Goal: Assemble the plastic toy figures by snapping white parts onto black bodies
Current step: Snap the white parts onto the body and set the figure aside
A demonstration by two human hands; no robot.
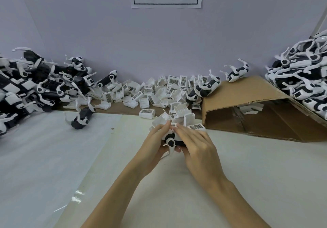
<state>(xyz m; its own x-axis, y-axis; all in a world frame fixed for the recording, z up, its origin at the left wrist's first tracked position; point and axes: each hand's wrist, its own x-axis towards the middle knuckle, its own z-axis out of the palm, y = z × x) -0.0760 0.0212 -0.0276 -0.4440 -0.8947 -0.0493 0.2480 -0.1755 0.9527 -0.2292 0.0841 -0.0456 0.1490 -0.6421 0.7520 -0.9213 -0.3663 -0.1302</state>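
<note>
Both hands (177,143) curl around a black-and-white toy figure (171,140).

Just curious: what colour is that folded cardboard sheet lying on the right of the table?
Plain brown. The cardboard sheet shows best in the head view, the only one here.

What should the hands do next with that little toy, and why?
Probably press the white part down onto the black body until it seats. The left hand grips the figure from below while the right hand pinches the white part at its top edge, so the part seems lined up but not visibly snapped home.
</note>
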